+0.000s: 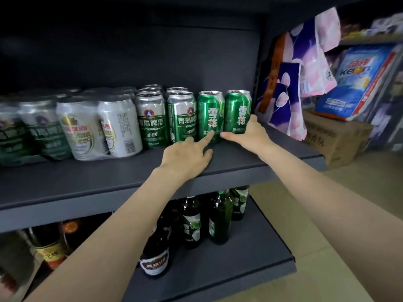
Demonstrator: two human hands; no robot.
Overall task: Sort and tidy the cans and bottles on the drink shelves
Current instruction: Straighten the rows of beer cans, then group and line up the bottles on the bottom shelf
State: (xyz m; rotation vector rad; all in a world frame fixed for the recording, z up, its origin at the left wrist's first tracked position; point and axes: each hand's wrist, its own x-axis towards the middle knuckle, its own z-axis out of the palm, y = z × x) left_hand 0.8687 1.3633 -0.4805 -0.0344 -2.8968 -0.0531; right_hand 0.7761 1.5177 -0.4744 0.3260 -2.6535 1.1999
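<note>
- Dark grey metal shelving (91, 184) fills our view, its upper board carrying cans and a lower board carrying bottles.
- At far left we see shrink-wrapped packs of silver and green cans (65, 127), sitting blurred and slightly askew; these look yet to be squared up.
- Next come silver-topped green Tsingtao cans (165, 118), upright in neat files running back; we judge this group done.
- Our left hand (187, 155) reaches in, forefinger straight and touching the base of the left bright green can (210, 116), other fingers loosely curled, holding nothing.
- Our right hand (246, 131) wraps the right bright green can (237, 112) low down, thumb across its front.
- Both green cans face forward, just beside each other; alignment seems nearly finished.
- Below, dark green glass bottles (205, 221) stand loosely grouped, probably still to be tidied.
</note>
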